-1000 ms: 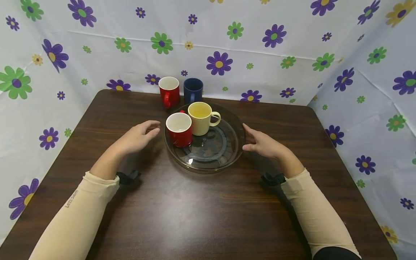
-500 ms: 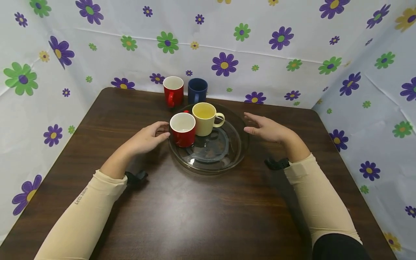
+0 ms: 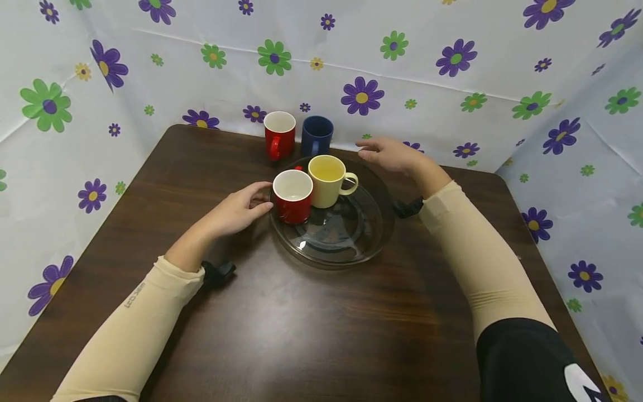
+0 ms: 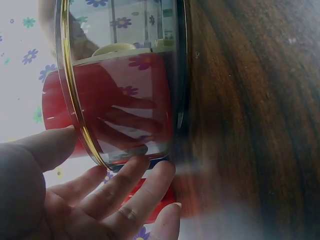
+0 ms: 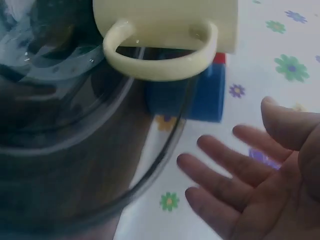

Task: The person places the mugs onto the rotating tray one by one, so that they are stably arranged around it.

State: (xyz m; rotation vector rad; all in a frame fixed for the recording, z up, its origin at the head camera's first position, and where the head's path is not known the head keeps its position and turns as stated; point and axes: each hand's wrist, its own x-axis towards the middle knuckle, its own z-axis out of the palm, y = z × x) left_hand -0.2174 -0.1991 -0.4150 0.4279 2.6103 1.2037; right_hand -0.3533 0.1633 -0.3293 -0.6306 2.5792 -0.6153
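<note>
A round smoky glass dish (image 3: 363,237) stands on the table, with a red mug (image 3: 296,211) and a pale yellow mug (image 3: 324,192) inside it. My left hand (image 3: 236,213) is at the dish's left side. In the left wrist view its thumb (image 4: 55,145) lies at the rim and the fingers spread along the glass wall. Past the dish's far right rim, my right hand (image 3: 392,155) reaches toward a blue mug (image 3: 321,137), apart from it. Its fingers (image 5: 220,185) are extended and hold nothing.
Another red mug (image 3: 281,139) stands left of the blue mug, near the back edge of the dark wooden table (image 3: 321,329). A white flowered cloth (image 3: 226,84) hangs behind the table and along its sides.
My left hand has moved right to the dish's rim. My right hand has left the dish's right side and moved back and left toward the blue mug. The head view has shifted slightly.
</note>
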